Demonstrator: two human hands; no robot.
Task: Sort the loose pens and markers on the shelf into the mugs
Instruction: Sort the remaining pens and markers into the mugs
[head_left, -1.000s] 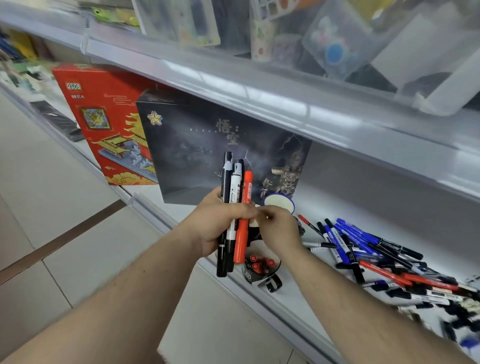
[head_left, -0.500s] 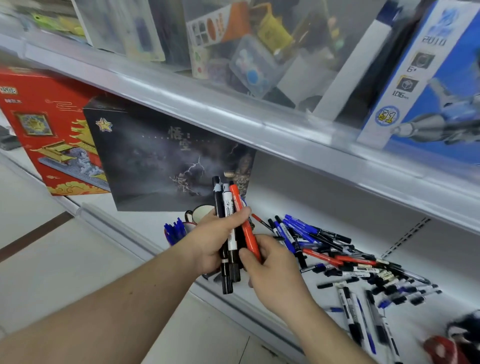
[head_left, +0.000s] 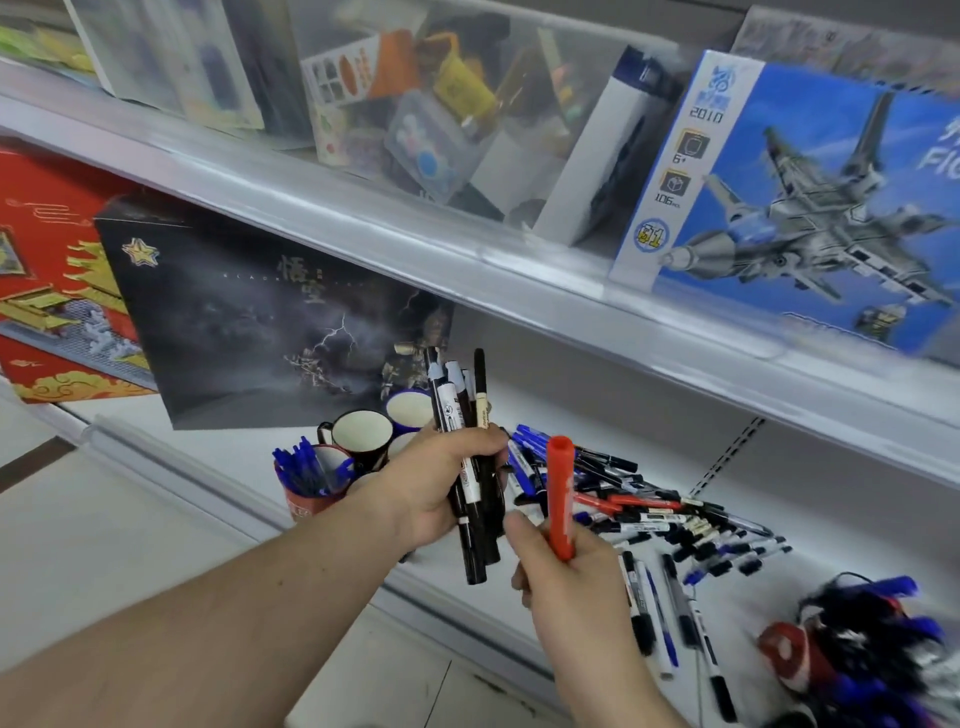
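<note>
My left hand (head_left: 441, 486) covers most of the white mug (head_left: 402, 444). The red mug (head_left: 789, 649) at the shelf's (head_left: 234, 457) right end is motion-blurred, its pens unreadable.

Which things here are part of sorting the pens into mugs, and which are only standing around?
Part of the job:
- red marker in right hand
- black markers in left hand
- loose pens
- mugs

Only standing around:
- dark box
- red box
- jet box

Black markers (head_left: 470, 467) upright in left hand (head_left: 436, 493); red marker (head_left: 560, 499) upright in right hand (head_left: 566, 577). Loose pens (head_left: 639, 504) at 3 o'clock; mugs (head_left: 361, 436) at 9.
</note>
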